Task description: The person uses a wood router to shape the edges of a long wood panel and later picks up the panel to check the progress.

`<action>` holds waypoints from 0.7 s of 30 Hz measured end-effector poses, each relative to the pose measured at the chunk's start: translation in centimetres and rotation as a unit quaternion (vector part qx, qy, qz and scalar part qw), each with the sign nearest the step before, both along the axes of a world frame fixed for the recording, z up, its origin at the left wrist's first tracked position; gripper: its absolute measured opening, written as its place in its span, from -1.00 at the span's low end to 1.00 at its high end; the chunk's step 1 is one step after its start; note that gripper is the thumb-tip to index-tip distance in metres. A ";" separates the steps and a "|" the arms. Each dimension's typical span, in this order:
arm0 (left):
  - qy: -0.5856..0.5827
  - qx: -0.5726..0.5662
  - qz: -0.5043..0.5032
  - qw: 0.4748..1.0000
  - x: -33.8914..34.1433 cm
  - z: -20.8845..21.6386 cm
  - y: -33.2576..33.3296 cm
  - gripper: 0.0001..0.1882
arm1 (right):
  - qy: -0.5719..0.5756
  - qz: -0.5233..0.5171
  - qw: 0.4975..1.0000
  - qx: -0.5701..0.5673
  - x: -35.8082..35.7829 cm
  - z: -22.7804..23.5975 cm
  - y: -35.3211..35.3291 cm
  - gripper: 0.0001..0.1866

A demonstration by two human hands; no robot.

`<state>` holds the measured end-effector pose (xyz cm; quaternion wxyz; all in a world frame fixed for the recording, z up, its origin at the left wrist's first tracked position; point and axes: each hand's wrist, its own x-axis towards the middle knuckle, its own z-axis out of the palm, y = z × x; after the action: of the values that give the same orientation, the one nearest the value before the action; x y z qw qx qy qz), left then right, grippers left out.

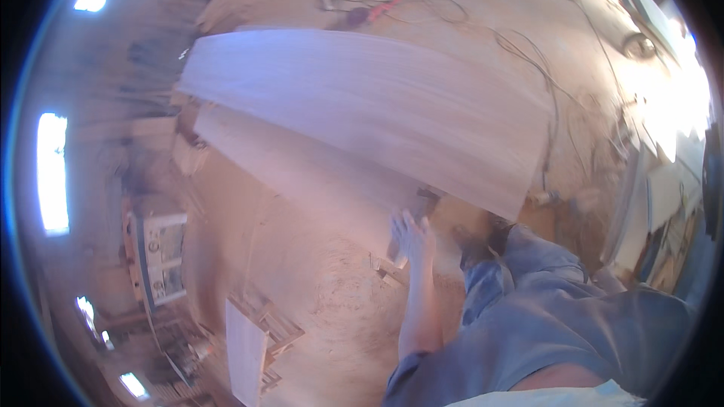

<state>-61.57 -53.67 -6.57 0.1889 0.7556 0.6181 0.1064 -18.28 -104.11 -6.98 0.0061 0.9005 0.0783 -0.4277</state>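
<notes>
My left hand [413, 237] reaches out with its fingers stretched and apart, blurred a little by motion. It is at the near end of a long, pale wooden panel [302, 173]; I cannot tell whether it touches the panel. Just beyond the fingertips is a small dark thing [428, 196] whose kind I cannot make out. A wider pale board [362, 98] lies alongside, on the far side of the first panel, and spans the middle of the view. My right hand is not in view.
Cables [528, 49] trail over the dusty floor [339, 309] at the far side. A small stack of boards [247, 350] stands at lower left, with a pale, box-like unit [164, 256] beyond it. Sheets [637, 211] lean at the right.
</notes>
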 end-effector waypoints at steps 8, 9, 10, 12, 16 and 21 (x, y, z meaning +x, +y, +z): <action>0.097 0.043 -0.353 0.930 19.4 -3.4 2.9 -0.25 | 0.042 -0.097 0.992 0.061 -18.4 4.0 4.5 -0.71; 0.129 0.042 -0.377 0.916 21.6 -3.8 3.4 -0.23 | 0.026 -0.126 0.990 0.060 -19.3 3.9 5.3 -0.70; 0.170 0.042 -0.401 0.899 24.1 -4.3 4.2 -0.22 | 0.015 -0.152 0.986 0.064 -20.2 3.3 6.2 -0.70; 0.171 0.078 -0.433 0.881 27.7 -4.8 5.9 -0.22 | 0.019 -0.243 0.966 0.084 -21.5 0.5 7.3 -0.71; 0.199 0.135 -0.482 0.843 31.4 -5.6 8.5 -0.19 | 0.068 -0.134 0.988 0.033 -22.9 -9.6 6.5 -0.79; 0.155 0.179 -0.509 0.828 31.0 -7.1 10.0 -0.20 | 0.061 0.166 0.977 0.120 -18.1 -24.7 8.3 -0.85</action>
<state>-30.57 -43.70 -13.62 -0.0209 0.9902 0.1370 -0.0142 -36.35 -95.78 -31.65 -0.0357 0.8413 0.2781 -0.4622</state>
